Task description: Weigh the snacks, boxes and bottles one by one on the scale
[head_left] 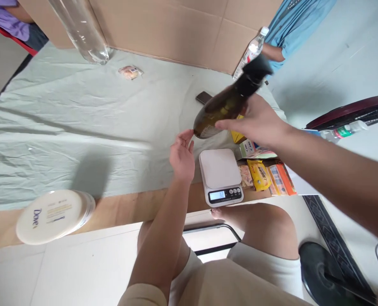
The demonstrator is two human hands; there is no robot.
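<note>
One dark brown bottle (222, 111) with a black pump top is hanging tilted in the air above the scale (220, 175), its base pointing down-left and its top up-right. The right hand (255, 121) is grasping it around the middle, fingers wrapped over the far side. The left hand (181, 155) is lying open and released just beside the scale, its fingertips near the bottle's base; whether they are touching it cannot be told.

One white scale is sitting at the table (119, 212) edge, its lit display showing digits too small to read, with a row of buttons beside the display. To its right, a cluster of snack packets (265, 172) is lying together: about five, in yellow, orange and pale wrappers, their print unreadable.

One white round jar (53, 216) is resting on its side at the left of the table edge, its lid reading "Dove". A pale cloth (64, 119) is covering the table. On it are lying one small wrapped sweet (131, 72) and one dark phone (203, 97). Two clear plastic bottles are standing at the back: a large bottle (80, 29) at left, a water bottle (251, 51) at right, near another person's blue sleeve (291, 25).
</note>
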